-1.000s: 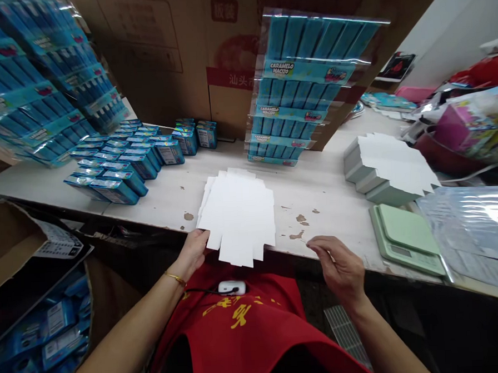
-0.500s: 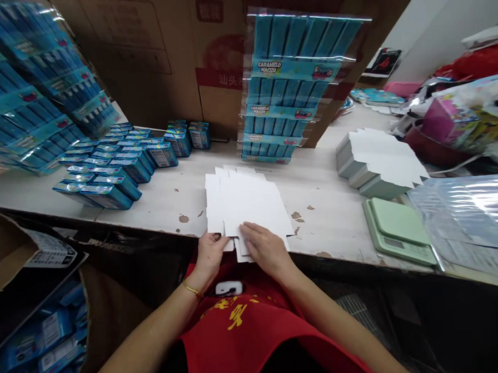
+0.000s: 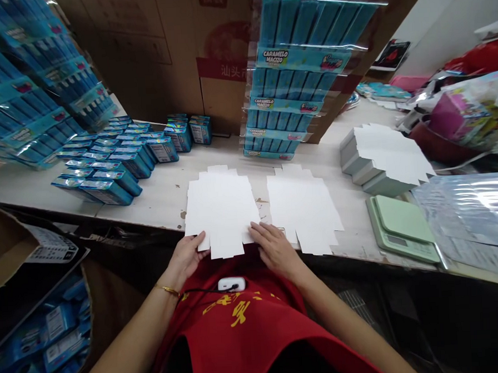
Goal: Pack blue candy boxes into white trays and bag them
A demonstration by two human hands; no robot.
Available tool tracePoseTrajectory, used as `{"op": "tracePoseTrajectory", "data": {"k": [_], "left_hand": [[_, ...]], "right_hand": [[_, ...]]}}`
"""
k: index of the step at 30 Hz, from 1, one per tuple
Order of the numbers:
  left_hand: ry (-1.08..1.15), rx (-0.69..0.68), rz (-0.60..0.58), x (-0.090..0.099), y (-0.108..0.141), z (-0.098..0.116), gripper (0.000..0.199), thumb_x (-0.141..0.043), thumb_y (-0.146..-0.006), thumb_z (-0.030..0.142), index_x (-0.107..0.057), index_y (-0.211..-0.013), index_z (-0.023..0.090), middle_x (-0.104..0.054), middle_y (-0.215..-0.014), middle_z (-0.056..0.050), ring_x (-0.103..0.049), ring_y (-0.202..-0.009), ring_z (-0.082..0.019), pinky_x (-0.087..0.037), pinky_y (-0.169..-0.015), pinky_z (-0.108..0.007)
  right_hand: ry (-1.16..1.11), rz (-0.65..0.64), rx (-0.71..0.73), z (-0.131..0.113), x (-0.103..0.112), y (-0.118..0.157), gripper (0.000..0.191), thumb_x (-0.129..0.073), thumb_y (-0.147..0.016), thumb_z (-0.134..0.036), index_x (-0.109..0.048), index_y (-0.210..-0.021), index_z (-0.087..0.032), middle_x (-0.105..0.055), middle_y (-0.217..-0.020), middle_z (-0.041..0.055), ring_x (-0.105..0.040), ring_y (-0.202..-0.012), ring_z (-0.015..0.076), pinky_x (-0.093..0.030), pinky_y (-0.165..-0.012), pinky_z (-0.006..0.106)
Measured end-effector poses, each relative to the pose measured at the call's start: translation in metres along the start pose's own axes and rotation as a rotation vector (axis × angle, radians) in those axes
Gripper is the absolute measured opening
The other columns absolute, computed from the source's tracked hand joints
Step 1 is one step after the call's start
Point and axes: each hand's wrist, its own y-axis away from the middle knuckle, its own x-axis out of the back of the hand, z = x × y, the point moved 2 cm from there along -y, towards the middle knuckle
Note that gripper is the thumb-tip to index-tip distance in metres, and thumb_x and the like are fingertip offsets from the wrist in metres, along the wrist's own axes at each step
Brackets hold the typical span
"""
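Note:
A flat white die-cut cardboard blank (image 3: pixel 220 207) lies in front of me at the table's front edge, its lower flap overhanging. My left hand (image 3: pixel 186 259) is closed on its lower left corner, thumb on top and fingers underneath. At its lower right edge, my right hand (image 3: pixel 275 249) has its fingers stretched out, fingertips touching the cardboard; the thumb is hidden. Just right of that hand lies a second white cardboard blank (image 3: pixel 304 206), apart from the first; whether either is a single sheet I cannot tell.
A stack of white blanks (image 3: pixel 391 151) stands right, behind a green scale (image 3: pixel 403 228). Small blue boxes (image 3: pixel 124 159) stand in rows at left. A clear-wrapped blue display (image 3: pixel 290 95) leans on a large carton (image 3: pixel 142 58). Clear plastic sheets (image 3: pixel 476 213) lie far right.
The single overlapping pile of white blanks is now two separate ones, side by side. My left hand has moved left with one; my right hand has shifted slightly right, to that blank's edge.

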Motion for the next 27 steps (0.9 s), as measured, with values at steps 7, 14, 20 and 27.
{"op": "tracePoseTrajectory", "data": {"k": [7, 14, 20, 27], "left_hand": [[-0.84, -0.579, 0.165, 0.056, 0.0, 0.013, 0.034, -0.064, -0.066, 0.034, -0.058, -0.096, 0.018, -0.061, -0.098, -0.01, -0.058, -0.094, -0.024, -0.048, -0.078, -0.036], [-1.279, -0.942, -0.08, 0.049, -0.022, 0.01, 0.031, -0.047, -0.079, 0.02, -0.064, -0.101, 0.033, -0.054, -0.123, -0.004, -0.037, -0.122, -0.024, -0.015, -0.099, -0.046], [-1.156, -0.912, -0.205, 0.046, -0.023, 0.018, 0.026, -0.048, -0.079, 0.024, -0.066, -0.097, 0.031, -0.057, -0.119, -0.004, -0.041, -0.117, -0.022, -0.024, -0.098, -0.041], [-1.362, -0.911, -0.287, -0.012, -0.003, 0.053, 0.022, -0.048, -0.081, 0.034, -0.066, -0.076, 0.023, -0.06, -0.087, -0.009, -0.047, -0.093, -0.024, -0.033, -0.086, -0.038]], "right_hand": [[-0.071, -0.018, 0.022, -0.004, -0.024, -0.027, 0.055, -0.053, -0.072, -0.015, -0.045, -0.127, -0.019, -0.04, -0.134, 0.0063, -0.03, -0.124, 0.0254, -0.027, -0.102, 0.044], [-0.155, 0.069, 0.098, -0.003, -0.026, -0.022, 0.033, -0.051, -0.082, -0.018, -0.056, -0.114, -0.022, -0.053, -0.12, 0.0051, -0.042, -0.11, 0.0219, -0.03, -0.098, 0.041], [-0.366, 0.182, 0.029, -0.002, -0.025, -0.03, 0.019, -0.047, -0.087, -0.021, -0.065, -0.091, -0.022, -0.061, -0.097, 0.0027, -0.05, -0.092, 0.0154, -0.037, -0.085, 0.032], [0.098, 0.01, 0.14, -0.023, 0.003, -0.063, 0.025, -0.044, -0.089, -0.021, -0.064, -0.074, -0.017, -0.059, -0.078, 0.0056, -0.046, -0.079, 0.0177, -0.031, -0.079, 0.033]]}}
